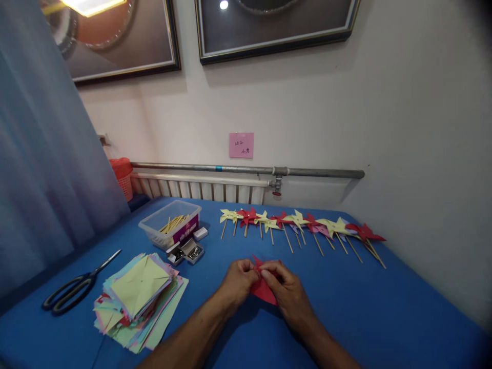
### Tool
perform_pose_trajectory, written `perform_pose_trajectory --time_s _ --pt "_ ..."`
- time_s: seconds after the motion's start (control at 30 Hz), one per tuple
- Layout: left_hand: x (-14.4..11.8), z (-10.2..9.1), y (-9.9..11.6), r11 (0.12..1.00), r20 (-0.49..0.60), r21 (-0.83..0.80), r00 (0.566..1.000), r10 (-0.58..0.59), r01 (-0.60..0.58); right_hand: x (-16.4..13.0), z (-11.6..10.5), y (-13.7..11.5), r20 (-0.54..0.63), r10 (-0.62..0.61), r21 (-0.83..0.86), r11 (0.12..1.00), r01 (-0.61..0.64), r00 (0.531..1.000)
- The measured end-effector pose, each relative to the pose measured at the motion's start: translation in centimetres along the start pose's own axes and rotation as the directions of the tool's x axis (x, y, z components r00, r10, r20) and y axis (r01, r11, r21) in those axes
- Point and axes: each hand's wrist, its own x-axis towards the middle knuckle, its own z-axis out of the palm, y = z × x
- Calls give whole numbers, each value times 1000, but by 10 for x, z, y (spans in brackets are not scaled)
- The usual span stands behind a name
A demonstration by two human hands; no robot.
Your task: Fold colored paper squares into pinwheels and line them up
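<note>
Both hands meet over a red paper pinwheel (264,291) just above the blue table. My left hand (240,281) pinches its left side, fingers closed near the middle of the paper. From the other side, my right hand (286,289) grips the paper with thumb and forefinger close together at the centre. One red corner points up between the hands and a wider flap hangs below. Whether a pin or a stick is between the fingertips is hidden. Beyond the hands lies a row of finished-looking pinwheels (300,220) on sticks, mostly red and pale yellow.
Left of my hands lies a stack of coloured paper squares (142,287), with black-handled scissors (73,292) beside it. Behind stand a clear plastic box (154,225) of wooden sticks and small open boxes of metal pins (194,252). A pipe (246,169) runs along the wall.
</note>
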Motion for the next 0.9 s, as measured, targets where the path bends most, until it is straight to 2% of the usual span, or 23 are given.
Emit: perform_pose_trajectory --time_s 0.1,0.2,0.33,0.53,0.7,0.9 --pt "0 0 -2 999 36 -35 999 -14 15 0 3 5 -5 84 113 990 -83 996" --pt "0 -1 -4 998 69 -62 997 -18 22 2 5 15 -21 184 283 944 -171 983" --pt "0 -2 -3 999 51 -35 998 -29 31 5 8 25 -18 268 425 874 -235 963" --pt "-4 -1 3 991 74 -111 995 -69 77 5 10 26 -16 317 510 819 -265 948" --pt "-4 -1 1 981 91 -163 991 -93 107 3 10 23 -5 338 506 813 -289 941" --pt "-1 -3 -5 980 116 -180 991 -62 83 2 9 20 -2 371 520 794 -316 929"
